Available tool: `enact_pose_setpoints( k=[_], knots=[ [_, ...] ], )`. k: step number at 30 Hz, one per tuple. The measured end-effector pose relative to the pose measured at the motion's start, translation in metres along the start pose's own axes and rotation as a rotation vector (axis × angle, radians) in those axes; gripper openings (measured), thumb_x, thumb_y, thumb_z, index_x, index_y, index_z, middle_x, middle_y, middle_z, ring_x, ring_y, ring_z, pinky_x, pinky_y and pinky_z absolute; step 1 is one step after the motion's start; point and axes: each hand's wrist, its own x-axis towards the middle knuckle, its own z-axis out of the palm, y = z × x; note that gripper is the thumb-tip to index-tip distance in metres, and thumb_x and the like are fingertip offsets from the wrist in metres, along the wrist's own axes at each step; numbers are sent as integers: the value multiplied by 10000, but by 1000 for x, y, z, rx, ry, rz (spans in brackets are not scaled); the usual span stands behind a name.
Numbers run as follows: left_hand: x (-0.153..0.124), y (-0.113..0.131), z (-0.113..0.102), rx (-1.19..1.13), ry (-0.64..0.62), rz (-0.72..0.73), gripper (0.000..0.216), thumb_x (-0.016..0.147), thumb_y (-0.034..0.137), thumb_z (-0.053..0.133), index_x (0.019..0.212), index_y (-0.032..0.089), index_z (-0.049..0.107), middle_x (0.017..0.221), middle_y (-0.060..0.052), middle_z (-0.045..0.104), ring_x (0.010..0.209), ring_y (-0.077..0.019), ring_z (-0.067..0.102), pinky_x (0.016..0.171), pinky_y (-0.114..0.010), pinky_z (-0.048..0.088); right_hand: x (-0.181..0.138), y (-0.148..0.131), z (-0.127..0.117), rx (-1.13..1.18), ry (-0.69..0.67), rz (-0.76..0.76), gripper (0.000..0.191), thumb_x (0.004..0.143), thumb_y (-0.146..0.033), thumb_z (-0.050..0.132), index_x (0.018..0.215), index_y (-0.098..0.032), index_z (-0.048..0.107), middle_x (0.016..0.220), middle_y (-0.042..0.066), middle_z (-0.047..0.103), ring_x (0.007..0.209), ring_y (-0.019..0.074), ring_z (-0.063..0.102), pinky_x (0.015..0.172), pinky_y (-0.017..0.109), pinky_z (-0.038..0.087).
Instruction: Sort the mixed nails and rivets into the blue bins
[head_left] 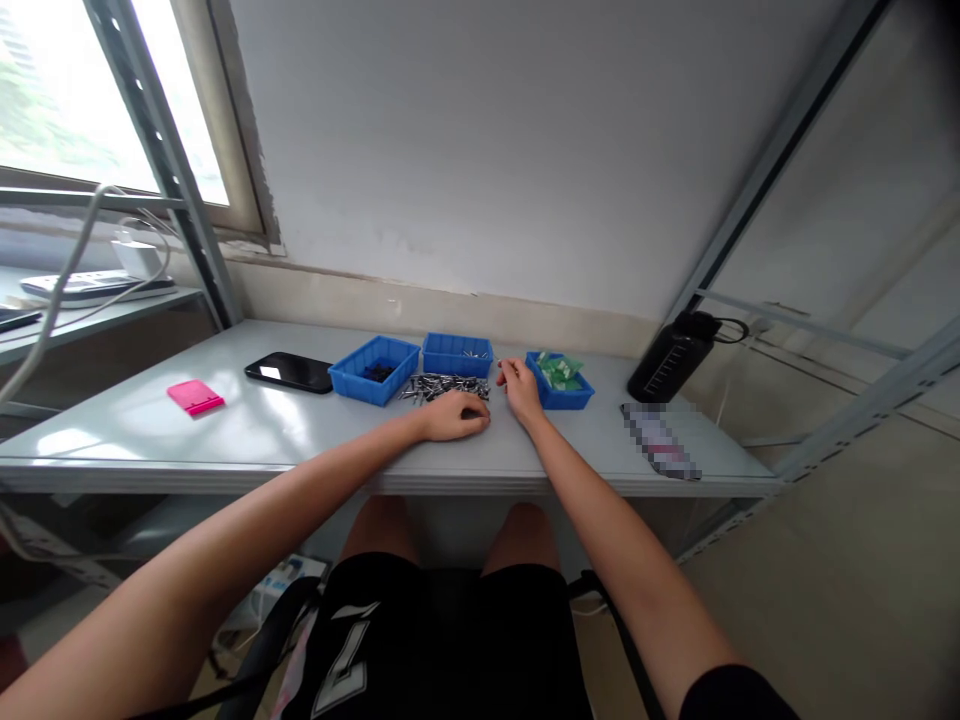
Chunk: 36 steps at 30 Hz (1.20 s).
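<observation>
My left hand (456,416) rests on the table just in front of a loose pile of small metal screw-like pieces (442,386). Its fingers are curled, and whatever they may hold is hidden. To the right of that pile is my right hand (520,390), fingers bent together in a pinch; anything between them is too small to make out. Behind the pile sits a blue bin (457,350) with a few metal pieces inside. A second blue bin (360,375), at the left, contains dark small parts. Beside my right hand, another blue bin (566,400) holds green-and-white packets (560,372).
A black phone (291,371) and a pink flat case (195,396) lie on the left of the grey table (247,435). At the right a black bottle (673,358) leans near the metal rack post, behind a blurred flat item (660,442). The wall bounds the back.
</observation>
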Motion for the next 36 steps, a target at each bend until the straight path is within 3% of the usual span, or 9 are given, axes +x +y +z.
enact_pose_setpoints(
  k=[7, 12, 18, 26, 36],
  knots=[
    [0, -10, -19, 22, 463, -304, 279, 937, 361, 542, 1075, 125, 597, 1023, -62, 630, 887, -180, 626, 782, -367, 547, -11, -4, 4, -126, -169, -109, 283, 939, -370, 546, 1115, -154, 594, 1081, 59, 631, 905, 160, 630, 796, 359, 545],
    [-1, -14, -20, 43, 603, -379, 270, 940, 352, 540, 1081, 129, 596, 1028, -65, 632, 885, -174, 626, 784, -366, 548, -17, -9, 7, -183, -217, -197, 266, 943, -379, 538, 1054, -148, 608, 987, 39, 644, 819, 135, 628, 748, 326, 544],
    [-9, -9, -13, 109, 596, -367, 275, 939, 337, 541, 1123, 137, 584, 1091, -79, 620, 951, -190, 618, 838, -399, 537, -24, -17, 4, -220, -202, -287, 280, 951, -408, 513, 994, -149, 610, 839, 3, 629, 700, 110, 596, 706, 304, 519],
    [-12, -8, -15, 198, 447, -343, 263, 936, 338, 548, 1094, 133, 598, 1063, -74, 630, 924, -182, 624, 819, -387, 543, -28, -26, 2, -215, -172, -366, 250, 922, -409, 533, 946, -177, 625, 665, -43, 575, 593, 112, 521, 680, 283, 450],
    [-14, -9, -15, 236, 335, -338, 266, 939, 343, 543, 1095, 135, 597, 1054, -72, 632, 906, -176, 627, 804, -377, 547, -33, -35, 2, -214, -186, -372, 144, 855, -376, 572, 896, -271, 661, 720, -22, 642, 647, 171, 557, 714, 265, 422]
  ],
)
